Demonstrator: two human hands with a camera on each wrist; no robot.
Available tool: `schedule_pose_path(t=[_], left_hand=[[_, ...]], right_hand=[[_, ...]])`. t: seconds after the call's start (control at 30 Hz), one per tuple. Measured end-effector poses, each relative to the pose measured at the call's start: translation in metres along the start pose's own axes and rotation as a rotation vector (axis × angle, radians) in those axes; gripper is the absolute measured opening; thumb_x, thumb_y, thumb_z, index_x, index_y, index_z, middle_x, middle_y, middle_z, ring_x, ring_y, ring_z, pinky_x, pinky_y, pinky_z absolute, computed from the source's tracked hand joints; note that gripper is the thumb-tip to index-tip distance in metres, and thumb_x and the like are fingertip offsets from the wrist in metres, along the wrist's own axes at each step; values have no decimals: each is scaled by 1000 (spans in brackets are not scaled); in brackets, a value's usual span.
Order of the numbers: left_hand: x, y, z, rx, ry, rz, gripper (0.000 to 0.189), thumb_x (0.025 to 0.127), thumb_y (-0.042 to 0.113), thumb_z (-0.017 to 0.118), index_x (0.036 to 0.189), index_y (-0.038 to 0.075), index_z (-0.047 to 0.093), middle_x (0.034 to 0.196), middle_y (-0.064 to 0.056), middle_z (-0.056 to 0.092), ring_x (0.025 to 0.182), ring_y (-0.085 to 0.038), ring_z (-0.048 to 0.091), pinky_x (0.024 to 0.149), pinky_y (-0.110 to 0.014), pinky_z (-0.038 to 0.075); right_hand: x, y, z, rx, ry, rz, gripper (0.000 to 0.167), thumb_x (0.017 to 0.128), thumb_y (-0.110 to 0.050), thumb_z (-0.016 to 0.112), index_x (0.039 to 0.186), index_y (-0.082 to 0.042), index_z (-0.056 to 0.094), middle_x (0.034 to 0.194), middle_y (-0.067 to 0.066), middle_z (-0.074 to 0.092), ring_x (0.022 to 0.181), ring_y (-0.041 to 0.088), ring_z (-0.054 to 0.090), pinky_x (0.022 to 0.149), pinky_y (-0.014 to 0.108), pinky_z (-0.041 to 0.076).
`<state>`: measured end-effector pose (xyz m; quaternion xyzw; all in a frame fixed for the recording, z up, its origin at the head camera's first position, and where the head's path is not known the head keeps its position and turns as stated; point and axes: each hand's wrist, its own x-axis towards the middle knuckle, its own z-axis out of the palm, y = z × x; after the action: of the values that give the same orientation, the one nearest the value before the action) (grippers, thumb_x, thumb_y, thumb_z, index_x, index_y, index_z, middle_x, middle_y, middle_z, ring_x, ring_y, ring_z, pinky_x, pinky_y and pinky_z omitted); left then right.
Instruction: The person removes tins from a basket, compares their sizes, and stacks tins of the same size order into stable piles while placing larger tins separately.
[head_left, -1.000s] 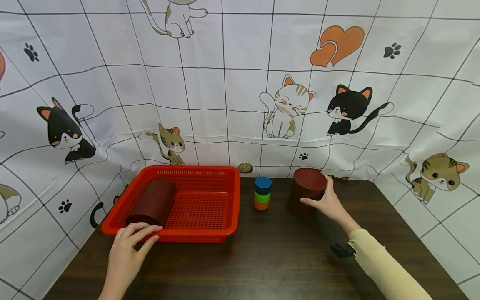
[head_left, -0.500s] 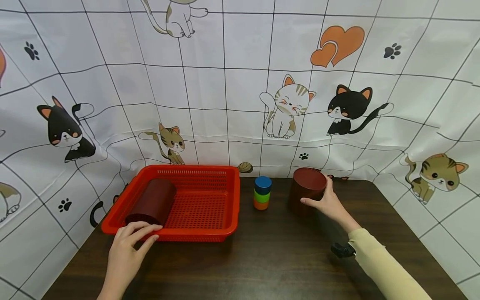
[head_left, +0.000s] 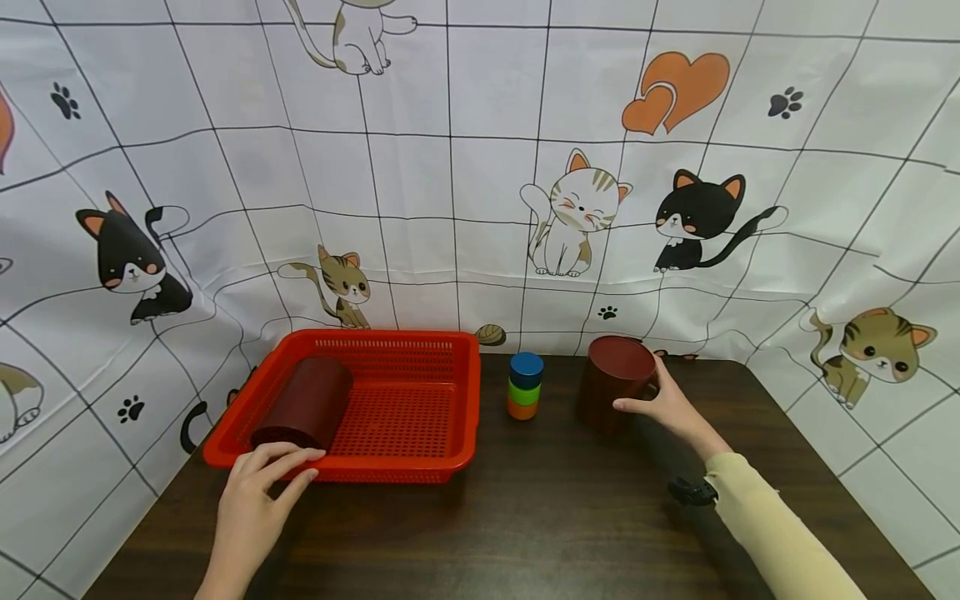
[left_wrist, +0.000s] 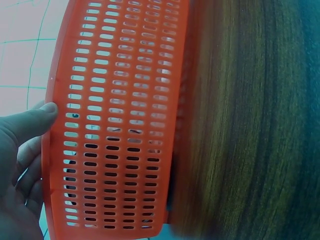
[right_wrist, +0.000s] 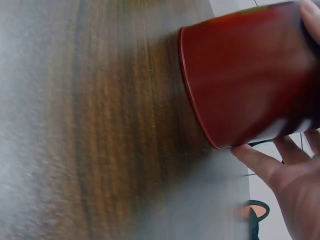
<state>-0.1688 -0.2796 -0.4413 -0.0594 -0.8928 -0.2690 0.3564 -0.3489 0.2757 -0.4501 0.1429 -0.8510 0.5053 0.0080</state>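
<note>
My left hand (head_left: 255, 500) is at the near left of a red plastic basket (head_left: 435, 467), pinching its rim. In the left wrist view the thumb lies on the outer side of the slotted wall and the other fingers go behind the rim. A dark red cylinder (head_left: 307, 404) lies on its side in the basket's left part. My right hand (head_left: 671, 408) is spread around the right side of an upright dark red cylindrical container (head_left: 611, 392). In the right wrist view a fingertip is right at the container's lower edge (right_wrist: 200, 115), and the thumb overlaps its other side.
A small stack of blue, green and orange round pieces (head_left: 524, 386) stands between the basket and the container. Everything rests on a dark wooden table (head_left: 525, 525). Behind hangs a white sheet (head_left: 480, 183) with cat prints, close to the table's back edge.
My right hand has shifted slightly right, its thumb drawn back along the container, with a small gap now showing between hand and container. The left hand and basket stay put.
</note>
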Motion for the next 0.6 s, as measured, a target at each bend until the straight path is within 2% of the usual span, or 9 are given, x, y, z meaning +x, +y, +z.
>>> schedule_pose_path(t=[0.17,0.6], left_hand=[[0,0,0,7,-9,-17,35,70,6,86,98,26,78,100,0,66,94,-19,48,79,-28,34],[0,0,-1,-1,-6,-11,36,70,4,85,99,25,78,100,-1,66,94,-19,48,79,-28,34]], right_hand=[[-3,2,1,-19,34,14,96,87,-24,77,158,-16,13,154,20,35,140,41,36,108,64,35],[-8,-1,5,-42,73,-5,92,87,-24,77,158,-16,18,156,19,34,142,44,34,109,65,34]])
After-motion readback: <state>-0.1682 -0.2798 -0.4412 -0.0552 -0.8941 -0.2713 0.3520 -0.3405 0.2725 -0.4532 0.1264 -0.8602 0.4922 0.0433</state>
